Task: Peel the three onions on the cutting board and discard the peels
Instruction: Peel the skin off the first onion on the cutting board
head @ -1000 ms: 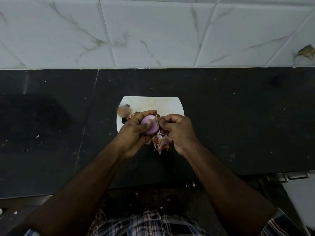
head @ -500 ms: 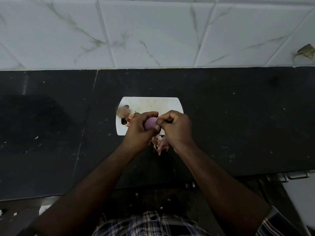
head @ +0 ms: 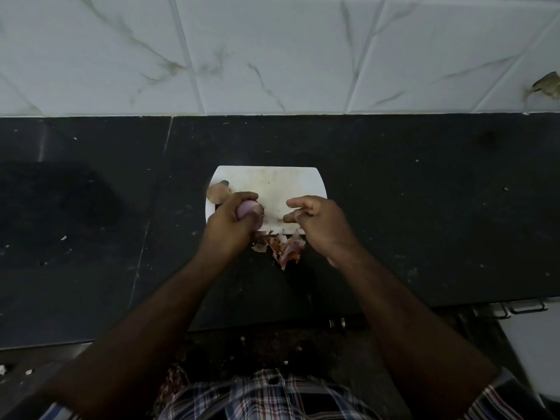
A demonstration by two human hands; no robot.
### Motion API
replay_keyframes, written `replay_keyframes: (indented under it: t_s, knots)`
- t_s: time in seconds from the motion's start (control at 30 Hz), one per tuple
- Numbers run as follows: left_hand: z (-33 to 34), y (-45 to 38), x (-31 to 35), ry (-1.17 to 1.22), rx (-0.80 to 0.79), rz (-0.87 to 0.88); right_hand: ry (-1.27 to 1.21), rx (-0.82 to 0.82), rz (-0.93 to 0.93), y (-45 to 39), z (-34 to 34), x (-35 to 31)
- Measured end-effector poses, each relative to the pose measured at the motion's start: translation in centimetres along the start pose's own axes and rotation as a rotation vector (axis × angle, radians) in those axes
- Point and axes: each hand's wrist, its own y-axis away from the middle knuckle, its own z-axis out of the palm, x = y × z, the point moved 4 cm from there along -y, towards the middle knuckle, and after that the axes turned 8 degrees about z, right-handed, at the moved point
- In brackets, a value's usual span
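Surface: black stone table (head: pixel 394 207), speckled with pale crumbs, a seam running down its left part. Behind it, a wall of white marble-veined tiles (head: pixel 272 56); a small brownish object sits at the wall's far right edge — cannot tell what it is. Metal handles (head: pixel 512 309) show below the table's front edge at right.

White board (head: pixel 272 183) lies mid-table, stained. An unpeeled onion (head: pixel 217 192) rests at the board's left edge.

Left grip (head: pixel 233 225): fingers and thumb curled round a peeled onion (head: pixel 247 209), purple flesh showing between thumb and forefinger, held over the board's left half, just beside the unpeeled one.

Right grip (head: pixel 318 222): released, fingers loosely bent and spread, nothing visible in them — apart from the peeled onion, over the board's right near corner.

Peels (head: pixel 285 248): a reddish heap at the board's near edge, between the two wrists, spilling onto the table.

Plaid shirt (head: pixel 266 395) at bottom of view.
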Motion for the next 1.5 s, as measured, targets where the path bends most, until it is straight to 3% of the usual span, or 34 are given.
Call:
replay_keyframes:
  t_s: [0.07,0.2,0.27,0.33,0.4,0.5,0.63,0.8,1.0,1.17,1.3,1.4,1.5]
  knots:
    - [-0.2,-0.3,0.1,0.053,-0.007,-0.067,0.088,-0.084,-0.023,-0.2,-0.5,0.0]
    - [0.1,-0.6,0.7,0.062,-0.046,-0.074,0.007,0.053,-0.068,-0.4,-1.3,-0.9]
    - [0.3,-0.7,0.8,0.123,-0.071,-0.137,0.148,0.094,-0.100,-0.5,-1.0,-0.9]
    - [0.8,-0.6,0.8,0.247,-0.141,-0.229,0.278,0.005,-0.130,-0.3,0.1,-1.0]
    - [1.1,-0.5,0.9,0.485,-0.219,-0.327,0.182,-0.043,-0.104,-0.2,0.7,-0.8]
    - [0.8,-1.0,0.8,0.648,-0.259,-0.340,0.034,0.105,-0.087,-0.1,-0.2,-1.8]
    - [0.7,-1.3,1.3,0.487,-0.297,-0.243,0.075,0.172,-0.156,0.5,-0.4,-3.7]
    - [-0.2,-2.4,1.6,0.256,-0.165,-0.154,0.107,0.131,-0.114,0.4,1.5,-3.4]
    - [-1.3,-3.3,1.6,0.289,-0.174,-0.179,0.170,0.248,-0.184,1.0,1.5,-4.2]
    - [-1.5,-3.7,1.7,0.470,-0.340,-0.289,0.043,0.080,-0.180,1.2,2.7,-5.0]
    - [-2.2,-3.4,2.9,0.510,-0.519,-0.235,-0.046,0.083,-0.224,1.3,3.8,-5.5]
    - [-3.0,-3.6,3.1,0.332,-0.455,-0.220,-0.184,0.106,-0.169,1.4,4.2,-5.7]
    - [-3.5,-3.7,3.4,0.285,-0.379,-0.217,-0.488,0.060,-0.015,1.9,4.2,-6.1]
